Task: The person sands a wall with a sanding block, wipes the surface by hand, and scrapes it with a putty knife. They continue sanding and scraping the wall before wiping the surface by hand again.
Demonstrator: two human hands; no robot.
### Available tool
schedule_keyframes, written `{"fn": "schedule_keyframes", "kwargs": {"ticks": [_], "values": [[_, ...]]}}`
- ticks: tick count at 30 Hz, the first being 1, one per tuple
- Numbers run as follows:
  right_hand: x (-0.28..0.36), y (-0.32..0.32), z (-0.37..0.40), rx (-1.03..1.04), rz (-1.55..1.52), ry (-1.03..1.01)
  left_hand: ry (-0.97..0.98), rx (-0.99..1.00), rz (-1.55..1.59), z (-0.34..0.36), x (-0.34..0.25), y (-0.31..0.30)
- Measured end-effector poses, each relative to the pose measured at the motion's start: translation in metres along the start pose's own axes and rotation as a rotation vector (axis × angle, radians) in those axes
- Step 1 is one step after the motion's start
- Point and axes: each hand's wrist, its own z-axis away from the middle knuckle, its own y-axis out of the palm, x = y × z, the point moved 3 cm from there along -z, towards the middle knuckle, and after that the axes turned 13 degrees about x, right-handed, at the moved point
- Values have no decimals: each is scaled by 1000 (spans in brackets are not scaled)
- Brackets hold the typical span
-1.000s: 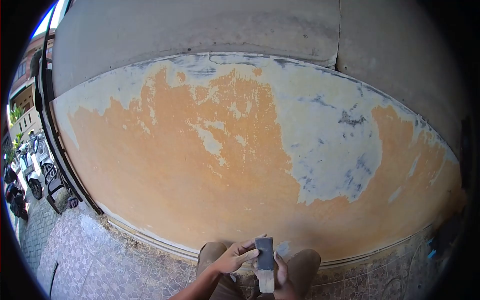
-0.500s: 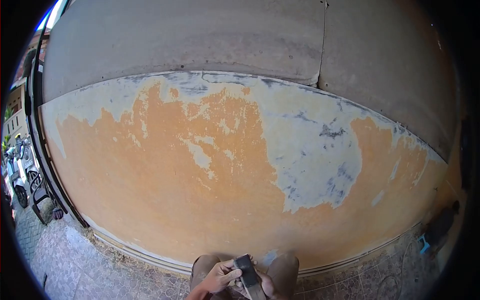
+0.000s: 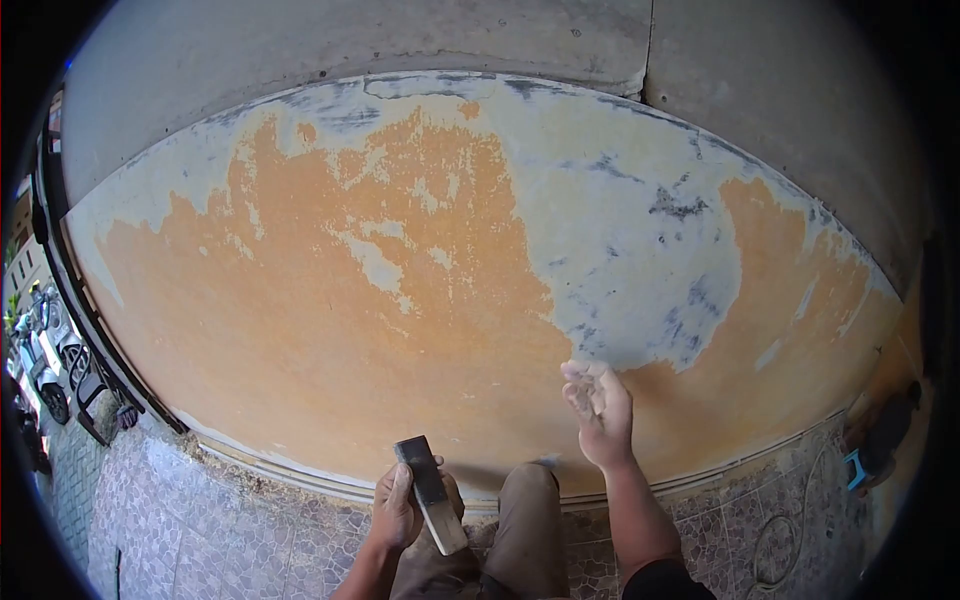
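My left hand (image 3: 400,498) is low in front of my knees, its fingers wrapped round a sanding block (image 3: 430,485). The block is long and flat, black over its upper part and pale at the lower end. My right hand (image 3: 604,410) is raised at the wall, palm up and fingers loosely bent and apart, with nothing in it. In this view its fingertips overlap the lower edge of a bare whitish patch (image 3: 640,270). Flaking orange paint (image 3: 300,290) covers much of the wall around that patch.
A grey panel section (image 3: 400,40) runs above the painted wall. Below it is a patterned tile floor (image 3: 240,530). On the left, parked motorbikes (image 3: 45,360) stand past a dark post (image 3: 80,290). At the far right a person (image 3: 890,430) is near a blue stool (image 3: 854,470).
My right hand has left the sanding block and moved up to the wall on the right. The left hand keeps the block and has shifted left. The view has tilted down.
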Motion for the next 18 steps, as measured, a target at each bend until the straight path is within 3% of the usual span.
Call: {"fn": "schedule_keyframes", "kwargs": {"ticks": [5, 7, 9, 12, 15, 18], "values": [[85, -55, -121, -352, 863, -564, -75, -105, 57, 4, 4, 0], [116, -60, -158, -540, 1078, -674, -97, -121, 24, 5, 10, -1], [133, -73, -197, -593, 1095, -819, -114, -139, -8, 2, 20, -8], [139, -75, -220, -702, 1324, -675, -103, -106, -168, -4, 24, -14], [138, -78, -219, -698, 1357, -631, -125, -136, -269, -17, 23, -4], [139, -77, -221, -707, 1307, -641, -18, -224, -341, -39, 18, 14]]}}
